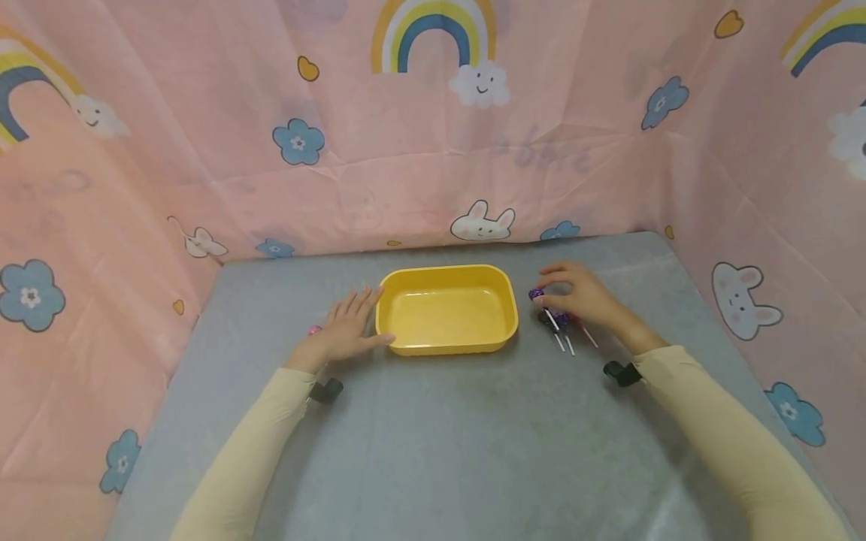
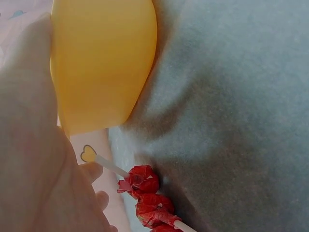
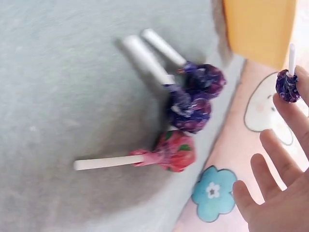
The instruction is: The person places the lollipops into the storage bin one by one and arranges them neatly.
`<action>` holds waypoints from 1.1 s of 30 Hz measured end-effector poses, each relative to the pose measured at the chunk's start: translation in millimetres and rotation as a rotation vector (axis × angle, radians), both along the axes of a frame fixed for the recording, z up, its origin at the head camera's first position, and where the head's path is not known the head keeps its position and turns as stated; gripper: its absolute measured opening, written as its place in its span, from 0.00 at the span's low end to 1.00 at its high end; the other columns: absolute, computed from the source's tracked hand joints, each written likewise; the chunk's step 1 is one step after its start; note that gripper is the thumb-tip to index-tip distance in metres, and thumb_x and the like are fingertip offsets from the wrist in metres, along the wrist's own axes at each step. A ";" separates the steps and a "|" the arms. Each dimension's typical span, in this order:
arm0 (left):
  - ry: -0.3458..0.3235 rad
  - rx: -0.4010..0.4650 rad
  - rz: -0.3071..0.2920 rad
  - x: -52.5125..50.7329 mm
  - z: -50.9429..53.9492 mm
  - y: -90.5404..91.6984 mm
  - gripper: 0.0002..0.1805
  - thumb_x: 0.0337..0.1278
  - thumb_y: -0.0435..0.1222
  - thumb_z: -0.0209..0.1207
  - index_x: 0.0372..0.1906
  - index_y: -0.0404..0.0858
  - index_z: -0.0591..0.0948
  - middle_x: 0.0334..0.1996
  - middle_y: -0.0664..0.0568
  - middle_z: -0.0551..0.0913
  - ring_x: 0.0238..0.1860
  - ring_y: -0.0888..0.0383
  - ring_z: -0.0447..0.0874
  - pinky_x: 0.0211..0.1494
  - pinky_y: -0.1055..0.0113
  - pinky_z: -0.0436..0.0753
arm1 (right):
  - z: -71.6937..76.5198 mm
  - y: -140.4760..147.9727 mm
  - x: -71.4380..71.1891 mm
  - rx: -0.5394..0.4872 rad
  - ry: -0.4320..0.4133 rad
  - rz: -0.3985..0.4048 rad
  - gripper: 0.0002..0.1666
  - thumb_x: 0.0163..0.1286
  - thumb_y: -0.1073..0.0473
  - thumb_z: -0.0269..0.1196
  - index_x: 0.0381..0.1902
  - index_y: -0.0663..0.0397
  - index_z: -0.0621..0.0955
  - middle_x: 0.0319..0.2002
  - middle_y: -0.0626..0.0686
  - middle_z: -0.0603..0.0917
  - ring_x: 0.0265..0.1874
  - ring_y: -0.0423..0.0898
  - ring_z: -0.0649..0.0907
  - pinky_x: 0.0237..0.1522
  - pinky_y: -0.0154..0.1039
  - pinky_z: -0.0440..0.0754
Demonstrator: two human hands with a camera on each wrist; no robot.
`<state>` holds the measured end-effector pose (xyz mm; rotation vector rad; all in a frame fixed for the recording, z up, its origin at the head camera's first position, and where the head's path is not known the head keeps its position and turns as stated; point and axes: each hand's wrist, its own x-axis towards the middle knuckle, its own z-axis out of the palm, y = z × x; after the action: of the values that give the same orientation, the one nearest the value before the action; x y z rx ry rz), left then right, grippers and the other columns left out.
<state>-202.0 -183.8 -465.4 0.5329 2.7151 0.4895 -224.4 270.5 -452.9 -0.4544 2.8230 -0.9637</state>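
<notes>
My right hand [image 1: 580,294] pinches a purple-wrapped lollipop [image 1: 536,294] between thumb and index finger; in the right wrist view the held lollipop [image 3: 288,86] is at the right edge, other fingers spread. Below that hand lie two purple lollipops [image 3: 191,112] and a pink-red one [image 3: 176,151] on the table. The yellow tray [image 1: 449,349] stands between the hands, its inside bare. My left hand [image 1: 343,330] touches the tray's left side with straight fingers. In the left wrist view, red-wrapped lollipops [image 2: 144,181] lie beside that hand.
A grey cloth [image 1: 460,436] covers the table. Pink patterned curtains [image 1: 379,173] stand behind it and along both sides. Dark wrist-camera mounts [image 1: 328,391] sit under both wrists.
</notes>
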 end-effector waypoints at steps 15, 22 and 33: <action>-0.012 0.002 0.000 -0.8 -1.2 -0.9 0.57 0.57 0.72 0.50 0.80 0.54 0.34 0.82 0.45 0.39 0.81 0.40 0.32 0.80 0.37 0.37 | 28.6 -43.0 0.5 -0.124 -0.028 -0.104 0.26 0.65 0.42 0.67 0.53 0.53 0.85 0.60 0.57 0.81 0.65 0.57 0.74 0.70 0.59 0.70; -0.007 0.013 -0.006 -2.6 -3.4 -0.9 0.58 0.55 0.73 0.49 0.80 0.54 0.34 0.82 0.44 0.39 0.81 0.39 0.32 0.80 0.36 0.38 | 32.0 -62.3 -3.2 -0.185 -0.018 -0.138 0.24 0.65 0.46 0.68 0.52 0.54 0.84 0.56 0.57 0.83 0.60 0.57 0.78 0.67 0.55 0.75; -0.007 0.014 -0.012 -1.1 -0.2 0.2 0.60 0.53 0.75 0.48 0.80 0.53 0.35 0.81 0.42 0.40 0.81 0.37 0.34 0.79 0.34 0.39 | 30.1 -91.6 -10.3 -0.229 -0.023 -0.116 0.24 0.65 0.47 0.68 0.52 0.57 0.84 0.54 0.59 0.83 0.57 0.58 0.79 0.64 0.54 0.77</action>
<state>-203.1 -183.6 -465.7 0.5503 2.7017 0.5069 -234.7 178.9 -422.8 -0.3027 2.7557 -1.3137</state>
